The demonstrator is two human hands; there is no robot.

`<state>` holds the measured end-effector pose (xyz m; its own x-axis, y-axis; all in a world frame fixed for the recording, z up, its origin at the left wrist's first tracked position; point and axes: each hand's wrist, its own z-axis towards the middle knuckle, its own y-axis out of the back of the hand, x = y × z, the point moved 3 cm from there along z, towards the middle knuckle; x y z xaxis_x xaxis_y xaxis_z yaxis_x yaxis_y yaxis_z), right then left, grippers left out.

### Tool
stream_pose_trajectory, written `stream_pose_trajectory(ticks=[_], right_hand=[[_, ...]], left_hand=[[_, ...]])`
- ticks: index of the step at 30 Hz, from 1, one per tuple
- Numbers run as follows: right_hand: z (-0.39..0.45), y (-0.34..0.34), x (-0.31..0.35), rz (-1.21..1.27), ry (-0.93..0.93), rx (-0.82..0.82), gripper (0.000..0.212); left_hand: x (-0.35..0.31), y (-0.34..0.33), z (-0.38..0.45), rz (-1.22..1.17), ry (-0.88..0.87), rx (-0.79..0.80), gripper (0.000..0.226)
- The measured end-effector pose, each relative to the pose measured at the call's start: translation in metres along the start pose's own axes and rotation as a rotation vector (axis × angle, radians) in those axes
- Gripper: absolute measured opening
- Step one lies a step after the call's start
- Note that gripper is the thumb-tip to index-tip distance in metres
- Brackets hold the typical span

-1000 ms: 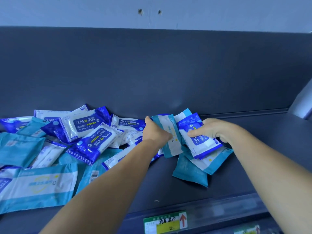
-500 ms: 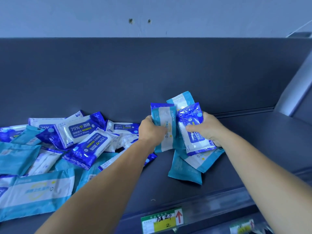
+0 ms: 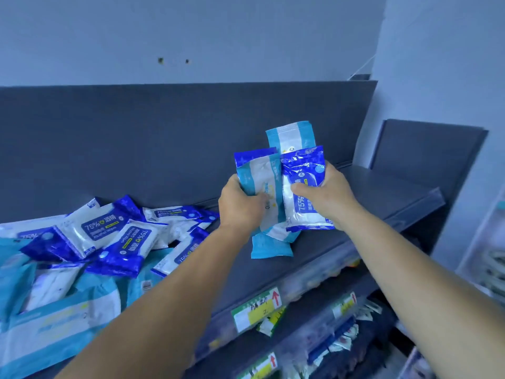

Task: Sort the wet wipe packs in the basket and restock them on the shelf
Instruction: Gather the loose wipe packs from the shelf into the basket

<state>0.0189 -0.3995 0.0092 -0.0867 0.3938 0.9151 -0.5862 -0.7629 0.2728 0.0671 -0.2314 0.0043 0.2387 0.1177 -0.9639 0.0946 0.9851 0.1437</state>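
The glossy dark-blue pack (image 3: 304,192) in the right hand (image 3: 328,196) reads "75%" with Chinese characters; loose packs (image 3: 109,231) heaped left of the hands add "Alcohol Wipes". The left hand (image 3: 240,206) curls round a teal-and-white pack (image 3: 259,184), thumb on its front, and the right hand's fingers wrap its blue pack; more teal packs (image 3: 291,139) are fanned behind, all held upright above the dark matte shelf (image 3: 382,192). A yellow price tag (image 3: 258,309) below the hands shows handwriting and a red arrow.
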Motion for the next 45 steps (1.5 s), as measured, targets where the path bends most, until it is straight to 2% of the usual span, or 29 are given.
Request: stream_pose_trajectory(ticks=[7, 17, 23, 26, 30, 38, 43, 45], right_hand=[[-0.118, 0.079, -0.003, -0.112, -0.108, -0.244, 0.041], [-0.315, 0.223, -0.027, -0.247, -0.333, -0.558, 0.02], [-0.429, 0.302, -0.062, -0.231, -0.477, -0.723, 0.033], [-0.482, 0.339, -0.081, -0.233, -0.539, -0.765, 0.027], [-0.545, 0.39, -0.117, -0.221, -0.632, -0.833, 0.03], [-0.614, 0.473, -0.221, -0.205, -0.819, -0.787, 0.03], [-0.622, 0.489, -0.303, -0.188, -0.965, -0.705, 0.026], [-0.624, 0.488, -0.333, -0.167, -1.027, -0.674, 0.03]], left_hand=[[-0.009, -0.034, -0.094, -0.067, -0.04, 0.283, 0.03], [-0.011, -0.141, -0.27, -0.103, -0.009, 0.74, 0.03], [-0.004, -0.202, -0.39, -0.016, -0.012, 0.963, 0.022], [0.0, -0.231, -0.45, 0.021, -0.021, 1.077, 0.025], [0.011, -0.275, -0.526, 0.108, -0.02, 1.194, 0.026], [0.055, -0.372, -0.628, 0.39, -0.007, 1.244, 0.024], [0.111, -0.425, -0.646, 0.528, 0.032, 1.251, 0.025], [0.136, -0.44, -0.651, 0.582, 0.058, 1.266, 0.027]])
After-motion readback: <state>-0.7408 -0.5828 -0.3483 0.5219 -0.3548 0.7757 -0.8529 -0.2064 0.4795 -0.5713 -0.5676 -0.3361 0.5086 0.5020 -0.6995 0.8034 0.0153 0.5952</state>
